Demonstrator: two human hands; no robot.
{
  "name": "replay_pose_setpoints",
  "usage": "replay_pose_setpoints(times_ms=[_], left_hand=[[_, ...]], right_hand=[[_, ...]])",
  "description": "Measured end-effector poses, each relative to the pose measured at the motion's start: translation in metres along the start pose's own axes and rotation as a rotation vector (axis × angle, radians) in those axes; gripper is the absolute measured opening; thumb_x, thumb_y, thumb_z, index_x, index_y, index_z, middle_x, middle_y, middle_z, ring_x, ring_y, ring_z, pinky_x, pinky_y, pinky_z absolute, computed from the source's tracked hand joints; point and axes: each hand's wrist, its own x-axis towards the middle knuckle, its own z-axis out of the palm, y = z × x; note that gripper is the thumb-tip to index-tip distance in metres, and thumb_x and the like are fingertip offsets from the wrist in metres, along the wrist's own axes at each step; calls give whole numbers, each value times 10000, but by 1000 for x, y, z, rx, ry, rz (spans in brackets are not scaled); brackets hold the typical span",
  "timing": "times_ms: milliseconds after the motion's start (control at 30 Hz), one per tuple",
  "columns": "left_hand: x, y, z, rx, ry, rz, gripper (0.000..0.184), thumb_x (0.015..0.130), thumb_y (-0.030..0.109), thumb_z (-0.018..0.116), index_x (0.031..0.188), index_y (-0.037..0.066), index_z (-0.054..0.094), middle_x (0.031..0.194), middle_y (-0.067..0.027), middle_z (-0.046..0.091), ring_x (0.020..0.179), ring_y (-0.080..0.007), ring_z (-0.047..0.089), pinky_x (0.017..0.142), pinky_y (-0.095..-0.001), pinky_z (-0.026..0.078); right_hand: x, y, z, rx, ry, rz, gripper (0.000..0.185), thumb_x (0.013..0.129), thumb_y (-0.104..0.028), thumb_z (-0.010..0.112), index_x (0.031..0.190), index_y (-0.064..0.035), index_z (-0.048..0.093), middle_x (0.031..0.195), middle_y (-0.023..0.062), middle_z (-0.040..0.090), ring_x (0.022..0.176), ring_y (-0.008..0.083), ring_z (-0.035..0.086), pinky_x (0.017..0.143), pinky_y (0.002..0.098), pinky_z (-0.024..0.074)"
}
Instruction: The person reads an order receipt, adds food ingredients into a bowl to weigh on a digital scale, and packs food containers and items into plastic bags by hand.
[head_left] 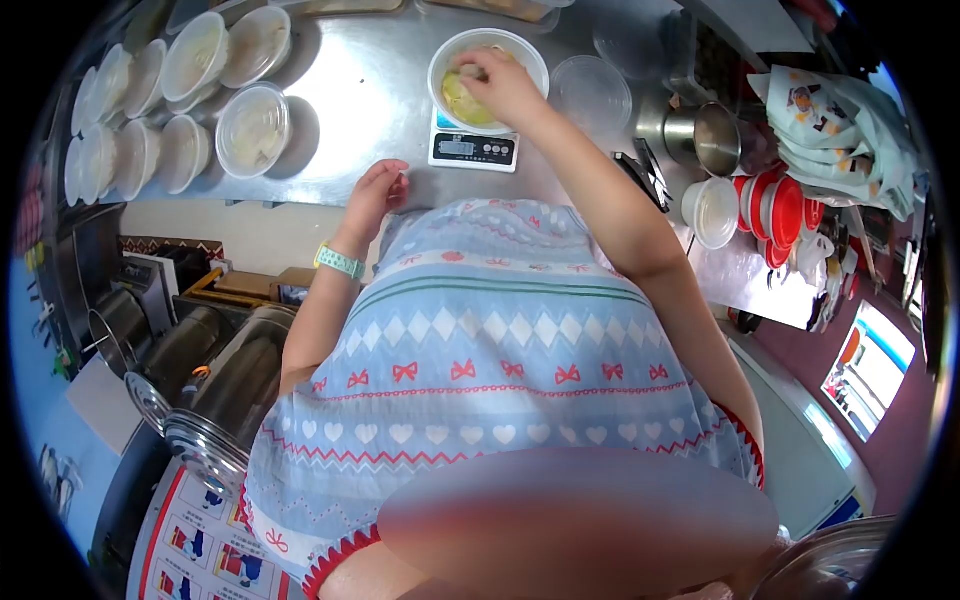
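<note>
My right hand reaches into a round white plastic bowl, its fingertips pinched around a small pale piece I cannot make out. Yellow-green food lies at the bottom of the bowl. Beneath it is a digital kitchen scale, whose display reading is too small to make out. My left hand hangs by the front edge of the steel counter, loosely curled with fingers a little apart and nothing visible in it. A clear round lid lies right of the bowl.
Several lidded plastic tubs stand stacked on the left. To the right are a metal pot, a white tub stack, red lids and plastic bags. Large steel pots stand below the counter at left.
</note>
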Motion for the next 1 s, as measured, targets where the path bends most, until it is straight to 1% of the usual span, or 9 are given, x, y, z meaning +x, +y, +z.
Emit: replay_pose_setpoints(times_ms=[167,233,433,467,500,533,633,733,1000], left_hand=[[0,6,11,17,16,-28,181,971,220,509,1073,117,616,843,22,584,775,-81,553,711,-239,462],[-1,1,17,-10,3,22,185,972,228,518,1072,107,615,828,22,577,763,-81,552,698,-237,461],[2,-3,18,20,65,-43,186,968,211,516,1108,105,576,840,27,566,767,-82,543,708,-240,459],[2,-1,19,12,60,-57,198,960,206,516,1131,111,552,855,33,565,782,-84,547,729,-243,459],[3,0,21,11,54,-50,198,960,206,516,1131,111,552,855,33,565,782,-84,547,729,-243,459],[2,1,23,18,58,-56,191,962,202,512,1126,113,552,861,33,566,784,-83,550,734,-243,462],[5,5,30,27,68,-48,184,967,197,502,1123,114,553,873,32,569,790,-83,557,743,-238,467],[3,14,38,48,97,-49,170,973,186,490,1110,120,566,873,33,571,785,-87,560,738,-236,468],[-7,9,35,-2,196,-66,159,992,224,493,1068,129,595,846,25,568,767,-92,562,711,-240,475]], right_hand=[[-13,0,3,10,58,-278,361,865,-112,587,1226,-95,600,1136,156,625,980,296,623,863,373,501],[-30,-11,-40,285,17,86,301,882,-90,566,1176,-89,628,1104,142,631,926,273,638,806,355,516],[-49,121,-189,-193,775,105,189,831,-88,574,963,-87,709,900,121,673,840,271,647,732,342,509],[-52,136,-222,-275,718,266,211,880,-74,543,1042,-56,677,885,82,692,801,142,639,717,276,495],[-50,156,-250,-19,699,457,246,855,-85,546,1066,-49,668,889,105,694,816,188,661,739,313,514],[-48,196,-273,-505,723,202,294,830,-118,560,1097,-40,655,940,146,695,868,270,675,781,361,524],[-24,255,-310,-700,464,428,411,792,-166,612,1192,-72,615,1125,212,641,1048,372,614,911,422,494],[4,303,-327,-741,284,421,467,807,-186,580,1274,-176,572,1280,240,550,1191,384,526,1007,453,448],[51,323,-341,-1074,418,135,596,909,-403,526,1370,-35,443,1415,243,417,1341,398,345,1118,465,267]])
